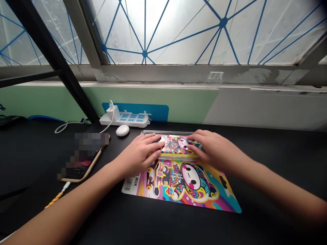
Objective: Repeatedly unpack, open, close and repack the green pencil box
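Observation:
A colourful cartoon sheet (pixel 184 183) with a panda-like figure lies flat on the black table (pixel 268 153). Just behind it rests a clear shallow tray (pixel 168 133) holding a smaller picture (pixel 175 144) of the same cartoon. My left hand (pixel 139 154) lies on the tray's left part, fingers stretched flat over the picture. My right hand (pixel 216 148) covers the tray's right part, fingers bent down onto the picture's edge. Both hands press on it; neither lifts anything.
A white power strip (pixel 127 118) with a plugged charger sits by the wall. A white oval case (pixel 122 130) lies in front of it. A phone (pixel 81 165) on a cable rests at the left. A black slanted bar (pixel 51 51) crosses the window.

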The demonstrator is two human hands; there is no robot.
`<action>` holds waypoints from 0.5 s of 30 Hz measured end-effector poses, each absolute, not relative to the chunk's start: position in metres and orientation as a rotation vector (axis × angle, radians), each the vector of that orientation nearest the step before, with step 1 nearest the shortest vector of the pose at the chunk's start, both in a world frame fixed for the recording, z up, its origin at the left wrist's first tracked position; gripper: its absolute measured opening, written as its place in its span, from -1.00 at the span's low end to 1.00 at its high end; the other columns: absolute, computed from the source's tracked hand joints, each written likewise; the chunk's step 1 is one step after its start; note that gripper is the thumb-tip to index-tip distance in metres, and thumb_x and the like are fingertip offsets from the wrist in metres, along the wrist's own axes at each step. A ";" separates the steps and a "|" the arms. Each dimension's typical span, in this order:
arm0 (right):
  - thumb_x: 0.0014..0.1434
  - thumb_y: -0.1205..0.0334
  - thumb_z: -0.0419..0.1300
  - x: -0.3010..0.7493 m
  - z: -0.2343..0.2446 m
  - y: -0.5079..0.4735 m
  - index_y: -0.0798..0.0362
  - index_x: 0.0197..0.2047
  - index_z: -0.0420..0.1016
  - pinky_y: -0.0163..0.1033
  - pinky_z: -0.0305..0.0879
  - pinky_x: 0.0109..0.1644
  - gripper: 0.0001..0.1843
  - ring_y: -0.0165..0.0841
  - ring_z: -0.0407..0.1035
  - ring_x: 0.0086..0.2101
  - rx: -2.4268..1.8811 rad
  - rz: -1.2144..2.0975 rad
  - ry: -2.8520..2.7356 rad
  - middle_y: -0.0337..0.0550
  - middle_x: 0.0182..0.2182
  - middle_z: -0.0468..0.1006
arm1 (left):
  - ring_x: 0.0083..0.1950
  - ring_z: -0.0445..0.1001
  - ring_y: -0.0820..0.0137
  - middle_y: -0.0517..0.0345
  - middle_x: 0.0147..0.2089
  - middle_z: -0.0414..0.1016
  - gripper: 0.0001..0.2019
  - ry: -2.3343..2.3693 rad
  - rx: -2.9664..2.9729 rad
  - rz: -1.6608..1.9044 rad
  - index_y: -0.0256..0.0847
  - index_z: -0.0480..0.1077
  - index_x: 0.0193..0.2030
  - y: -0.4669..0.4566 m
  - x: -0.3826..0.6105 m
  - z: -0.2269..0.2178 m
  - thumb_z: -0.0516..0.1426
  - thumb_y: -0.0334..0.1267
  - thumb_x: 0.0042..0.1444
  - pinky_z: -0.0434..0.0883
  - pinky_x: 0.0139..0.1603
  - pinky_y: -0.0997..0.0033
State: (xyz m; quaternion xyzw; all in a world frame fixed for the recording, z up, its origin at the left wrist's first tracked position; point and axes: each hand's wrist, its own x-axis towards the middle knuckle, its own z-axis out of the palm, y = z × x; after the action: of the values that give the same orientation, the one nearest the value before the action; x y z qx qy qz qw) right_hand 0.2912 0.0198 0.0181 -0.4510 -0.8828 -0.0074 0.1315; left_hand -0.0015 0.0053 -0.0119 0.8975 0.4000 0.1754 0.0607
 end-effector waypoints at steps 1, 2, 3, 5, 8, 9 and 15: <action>0.36 -0.02 0.08 0.301 0.019 0.031 0.10 0.06 0.57 0.07 0.45 -0.06 -0.57 -0.03 0.48 -0.10 -1.374 0.055 -2.584 0.12 -0.05 0.58 | 0.47 0.23 0.05 -0.01 0.45 0.32 -0.60 1.208 2.715 0.529 -0.11 0.41 0.33 0.005 -0.001 -0.012 -0.02 -0.17 0.46 0.26 0.40 -0.12; 0.31 -0.12 0.13 0.310 0.020 0.040 0.09 0.08 0.57 0.08 0.45 -0.01 -0.50 -0.01 0.46 -0.04 -1.409 0.131 -2.606 0.13 -0.02 0.57 | 0.47 0.23 0.05 -0.01 0.45 0.32 -0.60 1.208 2.713 0.528 -0.11 0.41 0.33 0.005 -0.001 -0.012 -0.02 -0.18 0.46 0.25 0.40 -0.13; 0.26 -0.21 0.17 0.317 0.020 0.047 0.07 0.09 0.56 0.08 0.45 0.03 -0.43 0.01 0.44 0.00 -1.430 0.209 -2.624 0.12 0.01 0.55 | 0.47 0.23 0.05 0.00 0.45 0.32 -0.60 1.210 2.710 0.528 -0.11 0.41 0.33 0.005 -0.001 -0.012 -0.02 -0.18 0.45 0.25 0.40 -0.13; 0.18 -0.30 0.20 0.326 0.021 0.054 0.01 0.11 0.56 0.09 0.44 0.07 -0.35 0.03 0.40 0.06 -1.454 0.310 -2.643 0.10 0.04 0.53 | 0.47 0.21 0.06 -0.01 0.45 0.32 -0.59 1.230 2.696 0.547 -0.14 0.38 0.35 0.004 0.001 -0.012 -0.01 -0.17 0.45 0.23 0.41 -0.12; 0.14 -0.32 0.22 0.328 0.022 0.055 -0.05 0.14 0.56 0.13 0.42 0.07 -0.34 0.06 0.39 0.04 -1.509 0.305 -2.656 0.09 0.03 0.52 | 0.51 0.13 0.04 -0.08 0.45 0.31 -0.51 1.312 2.642 0.625 -0.22 0.27 0.42 0.003 0.004 -0.014 0.01 -0.11 0.43 0.16 0.46 -0.12; 0.14 -0.32 0.22 0.327 0.022 0.055 -0.05 0.15 0.56 0.15 0.41 0.06 -0.33 0.06 0.38 0.03 -1.522 0.288 -2.663 0.09 0.02 0.52 | 0.52 0.10 0.03 -0.09 0.46 0.29 -0.47 1.344 2.612 0.648 -0.22 0.22 0.45 0.003 0.005 -0.015 0.03 -0.09 0.42 0.14 0.48 -0.13; 0.12 -0.30 0.24 0.327 0.015 0.057 -0.09 0.08 0.58 0.18 0.38 0.03 -0.39 0.06 0.38 -0.01 -1.481 0.199 -2.668 0.07 -0.02 0.53 | 0.55 0.06 -0.01 -0.15 0.52 0.16 -0.35 1.405 2.442 0.635 -0.22 0.07 0.51 0.003 0.008 -0.014 0.05 -0.02 0.37 0.10 0.49 -0.20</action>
State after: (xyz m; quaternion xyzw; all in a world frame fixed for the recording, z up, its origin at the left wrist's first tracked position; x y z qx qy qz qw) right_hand 0.3268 0.0570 0.0147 -0.4839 -0.8717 0.0649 0.0419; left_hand 0.0080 0.0025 -0.0142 0.8388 0.4827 0.2179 0.1263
